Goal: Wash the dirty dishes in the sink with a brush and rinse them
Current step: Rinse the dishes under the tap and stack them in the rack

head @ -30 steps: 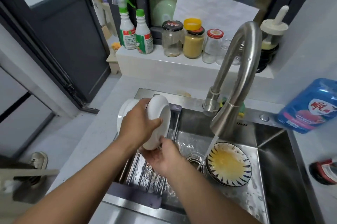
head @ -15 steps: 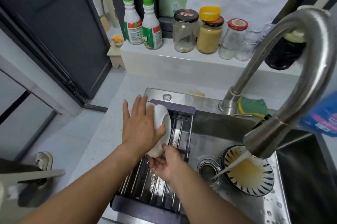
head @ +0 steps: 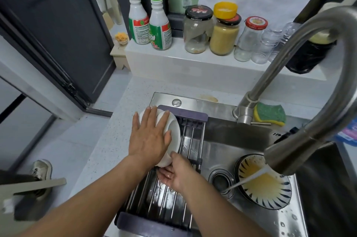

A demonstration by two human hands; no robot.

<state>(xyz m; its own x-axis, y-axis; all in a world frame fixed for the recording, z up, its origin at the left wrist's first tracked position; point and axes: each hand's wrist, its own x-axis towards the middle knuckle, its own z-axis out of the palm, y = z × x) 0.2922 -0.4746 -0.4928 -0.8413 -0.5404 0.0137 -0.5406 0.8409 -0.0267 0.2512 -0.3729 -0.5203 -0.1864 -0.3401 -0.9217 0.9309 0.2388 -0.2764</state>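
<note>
The steel sink (head: 222,136) fills the lower right, and the curved faucet (head: 280,74) runs a thin stream of water into a patterned bowl (head: 284,199) that holds yellowish liquid on the sink floor. A drying rack (head: 190,140) lies across the left part of the sink. On it a white bowl (head: 173,132) stands on its edge. The left hand (head: 148,138) lies flat on it, fingers straight and spread. The right hand (head: 177,173) holds its lower edge with curled fingers. A green sponge (head: 270,113) lies beside the faucet base.
</note>
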